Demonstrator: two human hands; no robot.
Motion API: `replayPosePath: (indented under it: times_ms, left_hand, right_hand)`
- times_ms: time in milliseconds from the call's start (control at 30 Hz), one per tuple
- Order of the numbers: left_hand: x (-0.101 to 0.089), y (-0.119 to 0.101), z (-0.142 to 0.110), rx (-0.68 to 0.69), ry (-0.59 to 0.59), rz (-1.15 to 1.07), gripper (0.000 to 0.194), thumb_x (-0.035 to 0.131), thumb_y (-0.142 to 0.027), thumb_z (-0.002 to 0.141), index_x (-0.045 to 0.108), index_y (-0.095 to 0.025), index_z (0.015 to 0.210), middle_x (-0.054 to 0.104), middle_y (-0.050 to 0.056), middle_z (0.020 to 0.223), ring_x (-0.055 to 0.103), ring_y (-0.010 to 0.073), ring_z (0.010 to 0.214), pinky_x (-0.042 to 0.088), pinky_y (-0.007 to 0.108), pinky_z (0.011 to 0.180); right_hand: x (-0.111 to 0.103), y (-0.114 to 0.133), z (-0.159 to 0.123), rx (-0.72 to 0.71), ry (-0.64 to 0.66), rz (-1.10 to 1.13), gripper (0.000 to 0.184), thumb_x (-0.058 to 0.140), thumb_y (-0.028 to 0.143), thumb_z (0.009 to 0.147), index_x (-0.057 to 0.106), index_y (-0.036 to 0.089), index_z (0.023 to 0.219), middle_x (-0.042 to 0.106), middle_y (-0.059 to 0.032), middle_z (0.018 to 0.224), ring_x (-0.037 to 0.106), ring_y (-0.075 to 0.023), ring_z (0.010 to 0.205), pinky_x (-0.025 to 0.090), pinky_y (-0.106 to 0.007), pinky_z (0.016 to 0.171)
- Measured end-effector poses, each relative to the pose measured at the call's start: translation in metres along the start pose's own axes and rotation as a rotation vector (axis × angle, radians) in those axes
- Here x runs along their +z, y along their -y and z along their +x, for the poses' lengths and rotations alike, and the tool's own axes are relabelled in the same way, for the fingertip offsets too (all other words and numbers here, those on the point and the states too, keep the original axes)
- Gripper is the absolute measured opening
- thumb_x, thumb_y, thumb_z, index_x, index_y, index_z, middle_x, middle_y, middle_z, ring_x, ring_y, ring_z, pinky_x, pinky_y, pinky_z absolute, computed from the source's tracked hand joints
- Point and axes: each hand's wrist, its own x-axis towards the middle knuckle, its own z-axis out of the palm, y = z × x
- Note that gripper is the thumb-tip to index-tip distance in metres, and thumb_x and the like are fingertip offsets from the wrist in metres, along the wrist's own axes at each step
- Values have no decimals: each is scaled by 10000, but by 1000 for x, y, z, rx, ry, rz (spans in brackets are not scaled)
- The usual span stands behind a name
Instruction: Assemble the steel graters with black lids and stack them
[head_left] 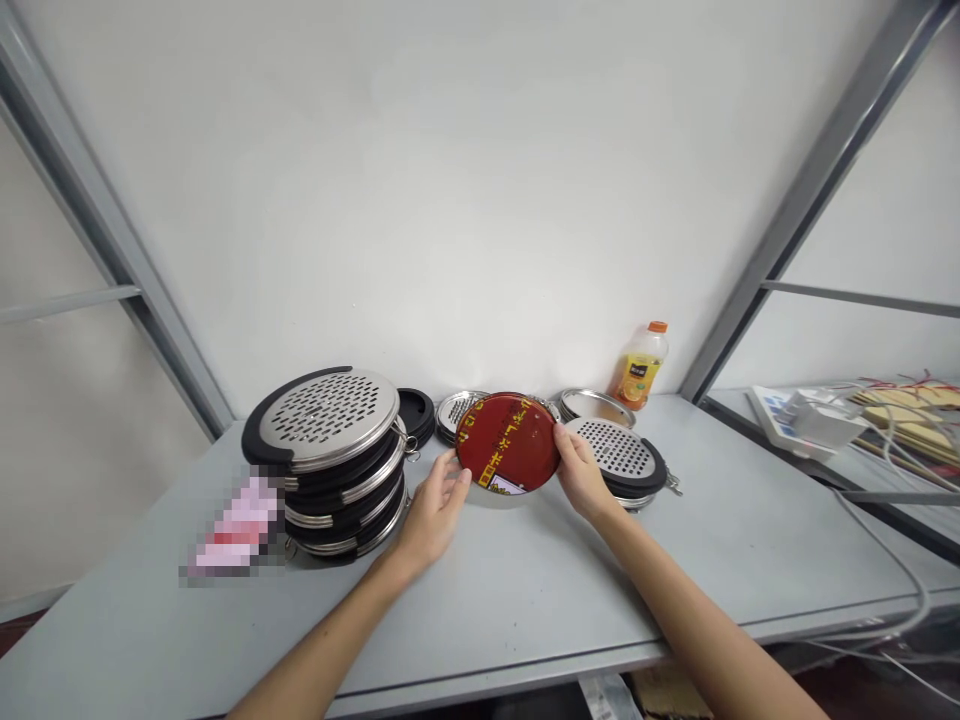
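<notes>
Above the table, a round, flat dark-red disc (pixel 510 445) with yellow lettering and a small white-and-yellow patch is tilted toward me. My right hand (pixel 583 470) grips its right edge, thumb on the front. At the lower left edge is my left hand (pixel 435 505), with its thumb against the rim and the fingers partly hidden. Left of my hands stands a tall stack of round perforated metal plates with black rims (pixel 326 415). A smaller stack of perforated plates (pixel 611 450) lies just behind my right hand.
Along the wall are black round parts (pixel 415 412), a perforated plate (pixel 454 412) and plain metal rounds (pixel 598 406). An orange-capped drink bottle (pixel 641 368) stands at the back right. A power strip (pixel 787 425) with cables lies beyond the grey frame post (pixel 795 210). A pixelated pink item (pixel 238 525) lies left.
</notes>
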Motion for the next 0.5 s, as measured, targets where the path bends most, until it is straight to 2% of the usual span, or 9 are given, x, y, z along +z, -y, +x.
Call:
replayPosePath:
  times_ms: [100,233,300,367,500]
  left_hand:
    - [-1,2,-2,31,-38,98,440,501,-374,940,409,-192,1330,559,164,1294,607,235,1129,497,402,942]
    - [-2,-1,-4,52,-5,167,450,519,-338,926,409,-178,1332,619,167,1210,649,232,1056,512,410,925]
    - [-1,-3,-5,75,0,208,446,527,-323,918,416,-179,1325,640,156,1170,676,225,984,529,403,894]
    - [-1,-3,-6,128,-19,258,464,506,-312,929,377,-200,1360,589,155,1256,666,222,1002,518,405,909]
    - [-1,-1,-8,192,-98,385,537,404,-319,980,187,-248,1466,363,141,1472,482,258,1266,396,473,1040]
  right_hand:
    - [-6,8,-5,-194,-38,-276,444,388,529,926,649,210,1090,708,-61,968,641,-255,850,507,-358,757]
    - [-8,17,-13,-357,61,-570,339,446,404,923,642,212,1121,714,-71,982,649,-253,829,493,-359,766]
    - [-7,19,-15,-380,136,-617,315,464,365,917,642,213,1128,721,-70,969,659,-248,812,496,-349,750]
    - [-4,20,-16,-390,208,-623,308,480,340,912,639,215,1144,721,-71,984,665,-247,832,499,-342,759]
    - [-2,22,-18,-427,245,-613,304,502,320,908,636,210,1158,719,-80,1006,668,-241,856,504,-333,772]
